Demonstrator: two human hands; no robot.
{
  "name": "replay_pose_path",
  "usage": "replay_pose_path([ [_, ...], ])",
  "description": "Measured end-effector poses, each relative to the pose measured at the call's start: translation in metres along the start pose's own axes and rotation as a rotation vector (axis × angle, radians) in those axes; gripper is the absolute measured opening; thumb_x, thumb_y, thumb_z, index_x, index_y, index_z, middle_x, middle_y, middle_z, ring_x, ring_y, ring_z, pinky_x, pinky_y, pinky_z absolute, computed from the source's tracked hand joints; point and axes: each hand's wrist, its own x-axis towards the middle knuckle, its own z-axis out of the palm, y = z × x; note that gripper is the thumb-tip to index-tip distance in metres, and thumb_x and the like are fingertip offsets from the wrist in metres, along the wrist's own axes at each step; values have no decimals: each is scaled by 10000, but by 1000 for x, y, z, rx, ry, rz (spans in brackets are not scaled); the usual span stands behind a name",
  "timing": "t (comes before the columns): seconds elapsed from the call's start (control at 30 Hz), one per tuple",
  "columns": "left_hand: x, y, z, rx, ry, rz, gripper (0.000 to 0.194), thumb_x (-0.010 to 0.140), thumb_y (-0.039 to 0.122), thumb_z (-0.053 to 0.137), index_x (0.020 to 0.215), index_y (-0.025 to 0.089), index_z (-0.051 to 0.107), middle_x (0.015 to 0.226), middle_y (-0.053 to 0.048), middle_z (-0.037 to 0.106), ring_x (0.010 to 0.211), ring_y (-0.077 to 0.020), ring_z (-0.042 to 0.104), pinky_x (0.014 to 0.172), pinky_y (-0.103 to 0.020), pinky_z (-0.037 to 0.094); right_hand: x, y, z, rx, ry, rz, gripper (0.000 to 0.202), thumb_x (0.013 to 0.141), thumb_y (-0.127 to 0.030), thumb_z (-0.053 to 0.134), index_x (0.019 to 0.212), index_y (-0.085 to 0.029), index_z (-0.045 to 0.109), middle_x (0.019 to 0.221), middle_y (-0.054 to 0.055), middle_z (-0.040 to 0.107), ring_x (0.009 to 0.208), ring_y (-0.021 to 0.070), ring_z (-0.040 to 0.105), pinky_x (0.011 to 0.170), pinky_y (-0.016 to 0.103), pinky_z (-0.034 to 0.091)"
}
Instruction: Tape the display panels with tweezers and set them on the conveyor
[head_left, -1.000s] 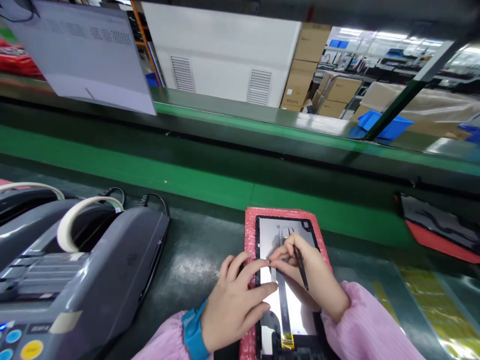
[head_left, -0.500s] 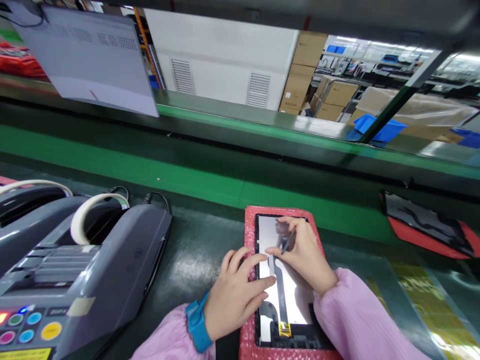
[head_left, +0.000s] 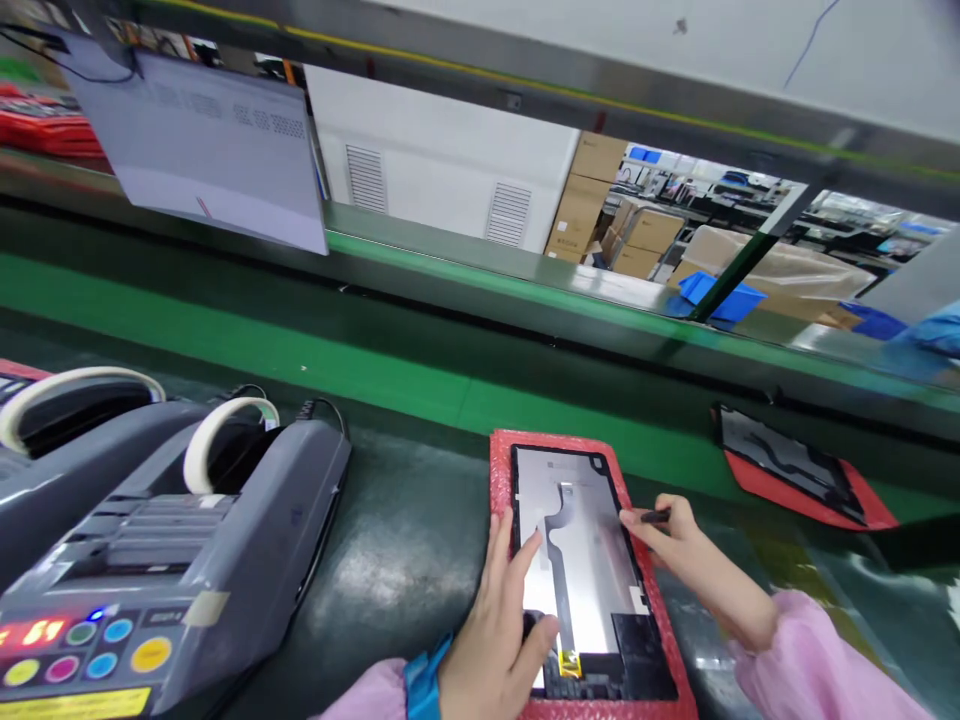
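Observation:
A tablet-sized display panel (head_left: pixel 600 560) lies back side up, with a silvery back, a grey ribbon cable (head_left: pixel 559 570) and a yellow-gold connector strip (head_left: pixel 569 663) at its near end. Under it is a red bubble-wrap sheet (head_left: pixel 498 460). My left hand (head_left: pixel 499 620) rests over the panel's left edge, fingers stretched out and holding nothing. At the panel's right edge, my right hand (head_left: pixel 675 535) pinches a slim dark tool (head_left: pixel 655 516); its exact kind is unclear.
Grey tape dispensers (head_left: pixel 247 530) with white tape rolls (head_left: pixel 217 440) stand at the left. Another panel (head_left: pixel 787 460) lies on red wrap at the right, near yellowish film strips (head_left: pixel 787 560). A grey board (head_left: pixel 217 150) hangs at the back left. A rail (head_left: pixel 450 260) runs behind.
My right hand has moved from the panel's upper middle to its right edge, still holding the dark tool. My left hand has moved back toward the left edge. The view has shifted slightly.

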Motion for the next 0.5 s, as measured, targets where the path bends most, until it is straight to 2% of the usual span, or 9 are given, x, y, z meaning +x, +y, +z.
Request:
replay_pose_path([
  [0.13,0,-4,-1,-27,4,-4,596,1070,344,389,1588,270,104,1694,-183,23,1538,-365,59,1141,-648,315,-12,-11,10,62,-78,113,661,599,-497,925,976,-269,433,891,49,750,812,269,746,668,370,596],
  [0.23,-1,-9,4,-30,25,16,576,1069,358,390,1579,247,147,1687,-207,53,1536,-374,56,1135,-657,319,-11,-20,20,129,-140,124,667,599,-469,936,981,-271,426,902,64,770,810,286,762,722,402,616],
  [0.4,-3,-22,23,-34,144,45,609,1043,388,449,1572,244,183,1686,-197,93,1540,-386,45,1127,-665,336,-7,-35,36,213,-172,11,672,608,-469,923,945,-307,365,813,-58,723,678,226,731,627,352,612],
  [0.5,-4,-28,32,31,219,54,634,1005,374,542,1552,248,249,1687,-184,111,1536,-407,20,1118,-663,356,6,-49,47,232,-153,-71,674,595,-469,924,923,-308,357,767,-82,686,599,205,695,550,328,593],
])
